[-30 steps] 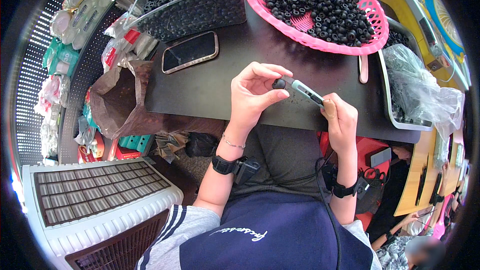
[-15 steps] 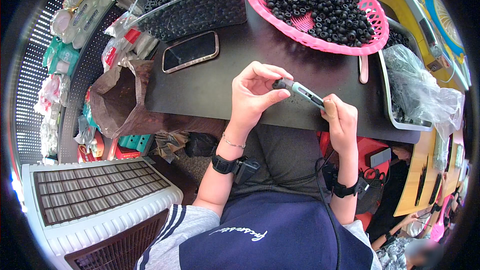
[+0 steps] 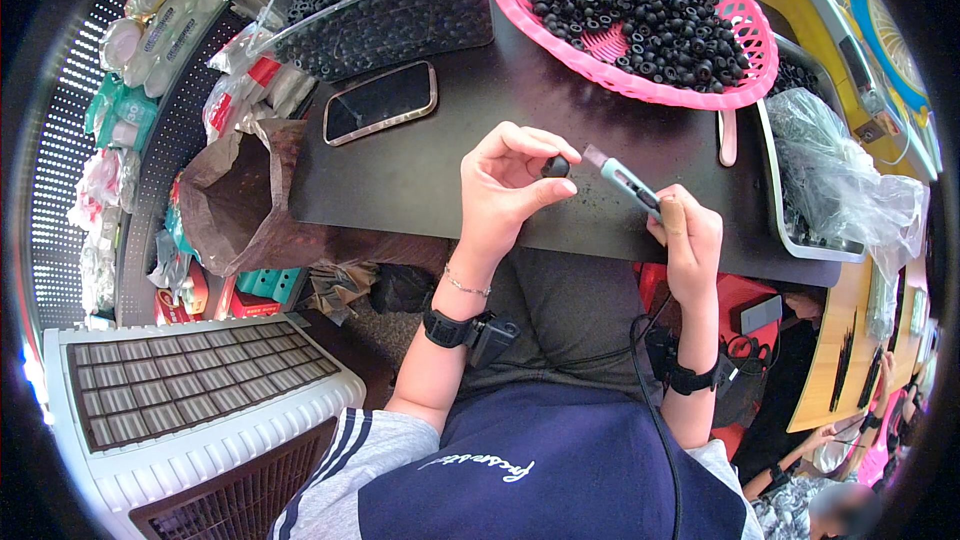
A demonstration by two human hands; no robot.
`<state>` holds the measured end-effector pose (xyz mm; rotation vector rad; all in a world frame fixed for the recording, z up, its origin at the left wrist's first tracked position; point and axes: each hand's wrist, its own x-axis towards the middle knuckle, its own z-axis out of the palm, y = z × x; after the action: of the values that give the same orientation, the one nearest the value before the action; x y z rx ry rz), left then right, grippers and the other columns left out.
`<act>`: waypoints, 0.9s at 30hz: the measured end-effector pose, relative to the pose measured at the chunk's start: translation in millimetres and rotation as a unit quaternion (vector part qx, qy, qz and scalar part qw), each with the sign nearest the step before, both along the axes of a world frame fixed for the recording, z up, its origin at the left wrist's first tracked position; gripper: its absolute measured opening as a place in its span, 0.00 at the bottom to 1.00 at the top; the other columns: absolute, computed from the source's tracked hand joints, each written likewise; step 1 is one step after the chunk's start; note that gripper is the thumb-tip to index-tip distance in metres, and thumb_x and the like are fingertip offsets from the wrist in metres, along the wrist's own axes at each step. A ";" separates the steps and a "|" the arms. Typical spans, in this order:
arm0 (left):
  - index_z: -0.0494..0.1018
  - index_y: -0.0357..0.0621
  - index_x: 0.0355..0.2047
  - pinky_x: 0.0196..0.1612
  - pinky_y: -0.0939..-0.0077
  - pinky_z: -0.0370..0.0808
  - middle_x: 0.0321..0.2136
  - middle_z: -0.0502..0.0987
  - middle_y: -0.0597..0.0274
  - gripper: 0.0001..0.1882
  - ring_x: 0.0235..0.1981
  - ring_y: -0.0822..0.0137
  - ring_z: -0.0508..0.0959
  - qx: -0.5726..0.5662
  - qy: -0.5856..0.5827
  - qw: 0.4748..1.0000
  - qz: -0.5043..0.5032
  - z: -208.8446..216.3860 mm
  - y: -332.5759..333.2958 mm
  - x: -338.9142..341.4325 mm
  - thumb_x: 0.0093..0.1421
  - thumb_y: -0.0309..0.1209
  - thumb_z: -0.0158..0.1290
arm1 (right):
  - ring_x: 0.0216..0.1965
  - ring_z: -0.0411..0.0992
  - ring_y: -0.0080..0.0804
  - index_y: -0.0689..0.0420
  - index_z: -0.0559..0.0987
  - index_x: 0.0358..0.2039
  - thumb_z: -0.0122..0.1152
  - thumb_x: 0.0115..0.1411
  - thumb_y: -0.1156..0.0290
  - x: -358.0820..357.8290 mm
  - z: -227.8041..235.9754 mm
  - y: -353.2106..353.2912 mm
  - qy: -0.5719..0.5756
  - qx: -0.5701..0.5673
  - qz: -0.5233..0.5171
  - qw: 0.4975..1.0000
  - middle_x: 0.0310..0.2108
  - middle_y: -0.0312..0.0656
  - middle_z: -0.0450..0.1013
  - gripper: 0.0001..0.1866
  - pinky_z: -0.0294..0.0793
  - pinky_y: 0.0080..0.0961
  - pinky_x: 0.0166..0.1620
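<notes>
Between the thumb and fingers of my left hand [image 3: 497, 183] is a small round black piece [image 3: 556, 168], pinched above the dark table [image 3: 390, 180]. My right hand [image 3: 692, 245] is closed around a light blue utility knife [image 3: 628, 185]. Its blade is out, pointing toward the black piece with a small gap between them. Beyond my hands, a pink openwork basket [image 3: 506, 2] holds many small black rings, and a clear plastic bin [image 3: 385, 35] to its left is full of similar ones.
A phone [image 3: 382, 104] lies left of my hands. On the right stands a tray [image 3: 778, 195] with a clear plastic bag [image 3: 835, 155] over it. A brown bag [image 3: 230, 205] gapes at the table's left edge, above a white air cooler [image 3: 200, 390]. Another person's hands [image 3: 822, 437] show at lower right.
The knife has moved away from the black piece, to the right, and its blade is now free of it. My left hand has barely moved and still pinches the piece.
</notes>
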<state>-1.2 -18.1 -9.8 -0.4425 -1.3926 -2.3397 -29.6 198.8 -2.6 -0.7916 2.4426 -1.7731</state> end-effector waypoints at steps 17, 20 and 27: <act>0.72 0.35 0.39 0.43 0.78 0.76 0.39 0.73 0.56 0.17 0.40 0.69 0.75 0.003 0.018 1.000 -0.010 1.6 0.4 -0.9 0.48 0.14 0.62 | 0.24 0.69 0.27 0.64 0.76 0.35 0.57 0.60 0.73 -1.9 0.4 -6.8 0.068 -0.043 -0.030 0.996 0.24 0.41 0.70 0.07 0.67 0.19 0.31; 0.72 0.38 0.41 0.39 0.77 0.72 0.38 0.73 0.59 0.18 0.37 0.69 0.74 -0.021 -0.027 0.999 0.026 5.4 3.8 1.7 0.49 0.20 0.63 | 0.24 0.69 0.27 0.64 0.76 0.35 0.57 0.60 0.73 -1.9 -0.5 -6.1 0.063 -0.045 -0.023 0.997 0.24 0.41 0.70 0.07 0.67 0.19 0.31; 0.71 0.35 0.42 0.49 0.76 0.72 0.41 0.75 0.57 0.20 0.43 0.69 0.75 0.008 -0.064 0.997 0.035 8.8 5.9 3.1 0.49 0.17 0.62 | 0.25 0.68 0.24 0.64 0.75 0.34 0.56 0.61 0.72 -0.5 0.7 -6.8 0.052 -0.044 -0.033 0.997 0.23 0.39 0.69 0.07 0.67 0.19 0.31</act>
<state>1.9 -12.1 -1.0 -0.2388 -1.4222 -2.3551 -30.1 191.9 -1.8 -0.8388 2.4975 -1.9229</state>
